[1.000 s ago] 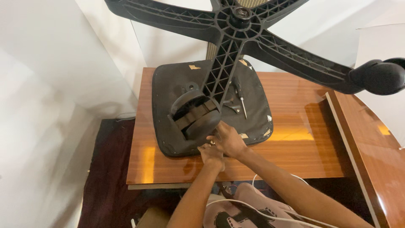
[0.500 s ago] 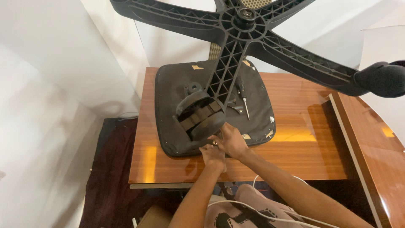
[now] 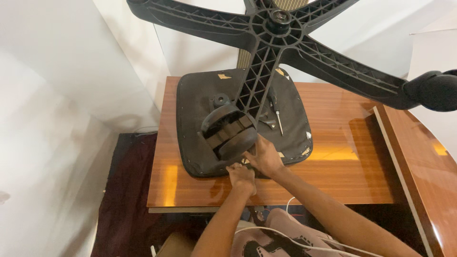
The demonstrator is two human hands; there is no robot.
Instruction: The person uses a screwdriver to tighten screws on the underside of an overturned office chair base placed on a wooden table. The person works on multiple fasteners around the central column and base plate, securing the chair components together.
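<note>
Item: office chair, upturned; black seat underside (image 3: 195,119) flat on wooden counter (image 3: 342,157), star base (image 3: 276,28) up top. Caster (image 3: 228,133) at near spoke end, over seat. Right hand (image 3: 264,157): fingers touching caster's lower edge, grip n/a to tell. Left hand (image 3: 242,177): fingers curled at seat's front rim, just beside right. Screwdriver (image 3: 277,116) lying on seat.

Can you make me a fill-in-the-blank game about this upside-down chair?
1. The upside-down chair seat lies on a wooden ____.
2. Both hands, the left hand and the right hand, are at the seat's ____ edge.
3. The star-shaped chair base is coloured ____.
4. A caster wheel sits just ____ the hands.

Missing words: table; near; black; above
</note>
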